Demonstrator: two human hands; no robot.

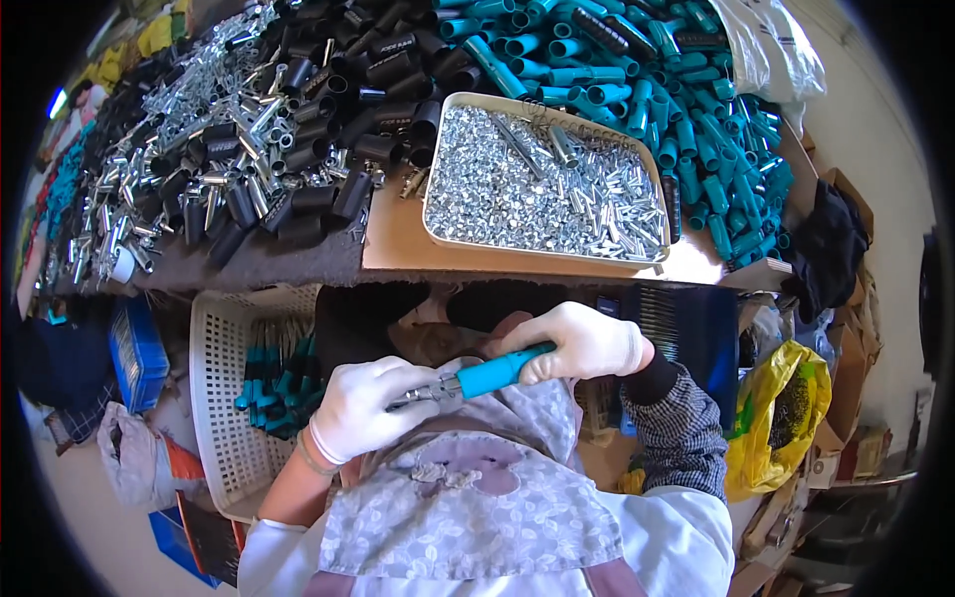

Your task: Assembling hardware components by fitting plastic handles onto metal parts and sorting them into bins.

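Being gripped by left hand (363,403) and right hand (582,343) respectively, metal shank (428,393) and teal handle (497,371) are apparently being joined, with steady alignment seemingly needed next

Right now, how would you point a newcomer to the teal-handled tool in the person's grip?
Below the cluttered bench across the top, find the gloved left hand and right hand. The teal-handled tool spans them, metal end at the left. Unlike the teal tubes heaped above or the teal-handled pieces in the white basket, this one is held.
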